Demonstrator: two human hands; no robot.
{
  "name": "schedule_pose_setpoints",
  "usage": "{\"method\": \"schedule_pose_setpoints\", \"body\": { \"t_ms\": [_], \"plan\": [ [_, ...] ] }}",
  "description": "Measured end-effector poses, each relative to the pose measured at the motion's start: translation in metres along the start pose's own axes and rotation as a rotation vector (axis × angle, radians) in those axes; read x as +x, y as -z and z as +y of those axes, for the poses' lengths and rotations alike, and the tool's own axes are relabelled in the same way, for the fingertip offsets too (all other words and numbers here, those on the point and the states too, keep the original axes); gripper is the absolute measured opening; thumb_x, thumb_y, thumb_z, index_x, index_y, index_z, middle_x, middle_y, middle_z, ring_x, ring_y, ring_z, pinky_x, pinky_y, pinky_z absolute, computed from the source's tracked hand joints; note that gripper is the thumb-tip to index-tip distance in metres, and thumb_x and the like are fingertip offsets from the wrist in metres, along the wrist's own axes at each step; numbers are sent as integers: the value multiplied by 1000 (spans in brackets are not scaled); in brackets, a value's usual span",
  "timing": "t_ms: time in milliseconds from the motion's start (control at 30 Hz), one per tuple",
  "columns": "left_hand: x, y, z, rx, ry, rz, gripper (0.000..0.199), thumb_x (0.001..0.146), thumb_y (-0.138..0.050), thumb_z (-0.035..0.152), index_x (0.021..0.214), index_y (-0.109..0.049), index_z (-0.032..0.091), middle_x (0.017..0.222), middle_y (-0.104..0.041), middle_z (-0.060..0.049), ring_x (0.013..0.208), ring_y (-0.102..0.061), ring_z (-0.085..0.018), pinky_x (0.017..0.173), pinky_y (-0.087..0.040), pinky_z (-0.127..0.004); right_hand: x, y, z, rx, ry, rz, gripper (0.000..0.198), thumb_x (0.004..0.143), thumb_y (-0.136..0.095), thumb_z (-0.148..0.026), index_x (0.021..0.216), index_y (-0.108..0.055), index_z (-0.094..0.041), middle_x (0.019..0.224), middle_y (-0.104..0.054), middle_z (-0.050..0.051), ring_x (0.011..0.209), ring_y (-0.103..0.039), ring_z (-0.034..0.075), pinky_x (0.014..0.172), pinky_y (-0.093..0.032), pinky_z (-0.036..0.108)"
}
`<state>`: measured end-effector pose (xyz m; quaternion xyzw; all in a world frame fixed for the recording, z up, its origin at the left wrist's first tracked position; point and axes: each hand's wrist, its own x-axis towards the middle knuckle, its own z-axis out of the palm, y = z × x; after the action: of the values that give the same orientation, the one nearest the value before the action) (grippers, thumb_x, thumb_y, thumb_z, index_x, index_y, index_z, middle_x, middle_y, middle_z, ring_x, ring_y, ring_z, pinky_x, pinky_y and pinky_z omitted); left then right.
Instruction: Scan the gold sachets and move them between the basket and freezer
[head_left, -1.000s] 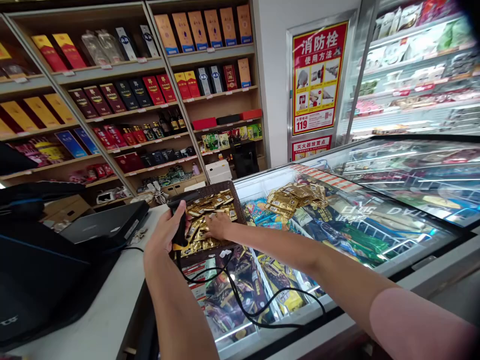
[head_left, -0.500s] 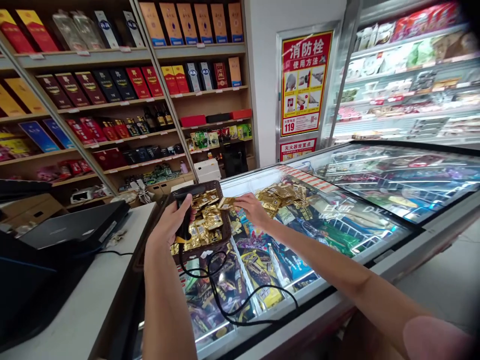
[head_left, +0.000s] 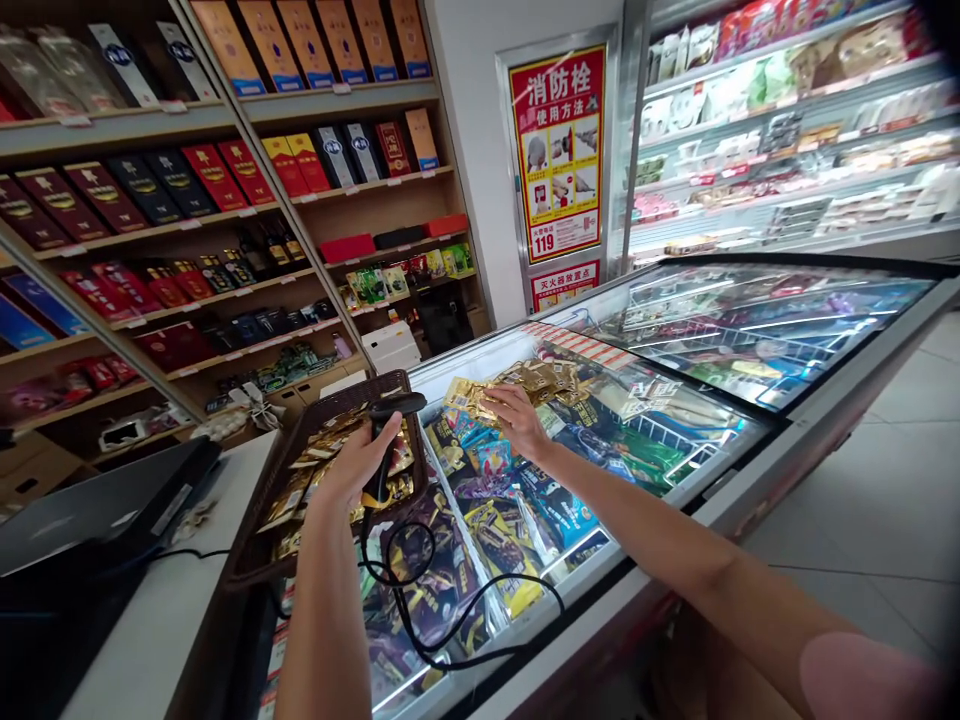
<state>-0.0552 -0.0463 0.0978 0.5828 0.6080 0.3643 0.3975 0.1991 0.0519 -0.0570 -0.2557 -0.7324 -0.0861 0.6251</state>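
Observation:
My left hand (head_left: 355, 462) is closed around the handle of a black handheld barcode scanner (head_left: 396, 406), above a brown woven basket (head_left: 259, 560) of gold-wrapped packets (head_left: 319, 450). A looped black cable (head_left: 420, 630) runs from the scanner over the freezer glass. My right hand (head_left: 517, 420) is closed, its fingers pinching a gold packet (head_left: 463, 394) that sticks out on their left. Just behind those fingers lies a pile of similar gold packets (head_left: 551, 378) on the glass. Part of the basket's contents is hidden by my left hand and the scanner.
The glass-topped chest freezer (head_left: 739, 420) holds colourful ice cream packs. At left, a white counter (head_left: 150, 620) carries a dark laptop-like device (head_left: 112, 500). Shelves (head_left: 352, 190) of boxed bottles stand behind, and a lit refrigerated display (head_left: 780, 150) is at the far right.
My right hand has moved the gold packet away from the basket to the pile. The scanner has turned, its head now over the basket's right side. The view has shifted right.

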Motion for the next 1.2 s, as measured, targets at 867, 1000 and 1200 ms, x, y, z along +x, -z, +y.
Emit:
{"method": "schedule_pose_setpoints", "body": {
  "t_ms": [867, 1000, 1200],
  "plan": [
    [-4, -7, 7, -59, 32, -81, 52, 69, -69, 69, 77, -61, 18, 70, -63, -1, 57, -56, -12, 48, -42, -21, -4, -2, 9, -52, -40, -92, 47, 92, -46, -4, 127, -66, -28, 123, -65, 11, 125, -48, 26, 102, -48, 53],
    [-4, -6, 5, -51, 20, -89, 49, 70, -70, 66, 76, -62, 18, 71, -63, -1, 57, -58, -13, 52, -44, -23, -4, -1, 7, -52, -65, -97, 50, 90, -44, -2, 126, -66, -28, 123, -65, 10, 125, -48, 25, 101, -49, 53],
    [-4, -6, 3, -2, 4, -133, 48, 70, -69, 67, 74, -63, 19, 69, -63, 0, 57, -57, -13, 53, -42, -23, -2, 0, 5, -70, -99, -104, 50, 90, -42, -2, 124, -68, -27, 122, -65, 10, 123, -49, 26, 99, -50, 54]
  ]
}}
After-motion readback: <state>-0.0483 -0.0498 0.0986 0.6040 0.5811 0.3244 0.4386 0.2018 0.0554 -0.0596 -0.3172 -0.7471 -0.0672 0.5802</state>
